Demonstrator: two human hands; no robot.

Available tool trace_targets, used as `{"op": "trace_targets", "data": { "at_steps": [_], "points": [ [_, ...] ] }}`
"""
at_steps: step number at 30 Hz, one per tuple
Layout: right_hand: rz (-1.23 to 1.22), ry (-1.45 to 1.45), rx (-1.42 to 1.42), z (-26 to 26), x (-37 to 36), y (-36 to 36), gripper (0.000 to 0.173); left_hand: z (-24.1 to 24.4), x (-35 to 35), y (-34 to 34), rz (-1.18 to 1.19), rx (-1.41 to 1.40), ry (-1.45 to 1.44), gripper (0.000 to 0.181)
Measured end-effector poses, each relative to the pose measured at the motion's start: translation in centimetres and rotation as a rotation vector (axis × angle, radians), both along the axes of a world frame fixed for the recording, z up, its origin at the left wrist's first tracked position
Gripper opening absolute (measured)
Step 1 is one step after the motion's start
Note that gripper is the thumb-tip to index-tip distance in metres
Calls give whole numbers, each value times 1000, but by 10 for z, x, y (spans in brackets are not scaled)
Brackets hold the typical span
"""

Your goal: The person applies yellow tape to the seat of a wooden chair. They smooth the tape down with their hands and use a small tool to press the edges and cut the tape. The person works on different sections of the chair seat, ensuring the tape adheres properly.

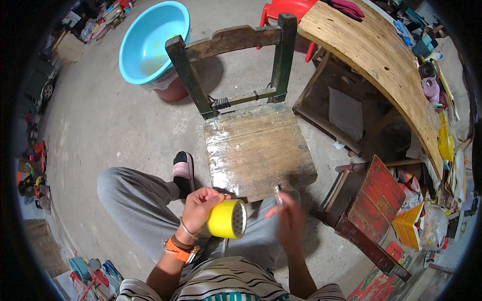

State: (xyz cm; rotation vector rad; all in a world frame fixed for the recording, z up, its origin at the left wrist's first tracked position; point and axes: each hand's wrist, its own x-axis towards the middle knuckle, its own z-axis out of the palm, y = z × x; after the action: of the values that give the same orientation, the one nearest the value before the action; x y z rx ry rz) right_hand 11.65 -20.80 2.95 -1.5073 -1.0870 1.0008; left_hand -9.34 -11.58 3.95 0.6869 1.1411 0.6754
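Observation:
My left hand (199, 210) grips a roll of yellow adhesive tape (221, 219), its hollow cardboard core facing right. The roll is above my lap, just short of the front edge of an old wooden chair (260, 150). Clear, glossy tape or film (222, 161) covers the left side of the seat and reflects the light. My right hand (290, 220), blurred, is near the seat's front right. A small shiny object (278, 193) shows at its fingers; blur hides what it is. Wire (221, 103) is wound around the chair's lower back rail.
A blue basin (130, 49) with some liquid rests on a brown bucket (172, 90) behind the chair's left. At right are a curved wooden tabletop (376, 71) and a tilted red wooden chair (376, 199). Beyond them is clutter; a red plastic chair (290, 9) stands at the back.

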Motion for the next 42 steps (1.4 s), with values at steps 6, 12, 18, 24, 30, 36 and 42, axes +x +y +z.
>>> {"op": "trace_targets", "data": {
  "at_steps": [6,12,18,24,30,36,42],
  "points": [
    [244,-185,165,21,-26,-10,34,1,26,-1,75,45,21,7],
    [363,-389,205,-5,-32,-15,48,1,37,-6,143,73,-8,6],
    [-88,-239,13,9,33,11,42,-5,16,3,257,112,-26,8],
    [-325,-225,-110,-44,111,91,32,-15,-15,11,269,8,-55,11],
    [-211,-351,-302,-53,106,90,18,-27,-25,5,334,-247,-224,9],
    [-155,-369,-442,-49,43,34,16,-26,-63,7,424,-142,-100,9],
    [-158,-323,-322,-26,17,31,14,-24,-77,16,580,-139,-33,9]
  ]
}}
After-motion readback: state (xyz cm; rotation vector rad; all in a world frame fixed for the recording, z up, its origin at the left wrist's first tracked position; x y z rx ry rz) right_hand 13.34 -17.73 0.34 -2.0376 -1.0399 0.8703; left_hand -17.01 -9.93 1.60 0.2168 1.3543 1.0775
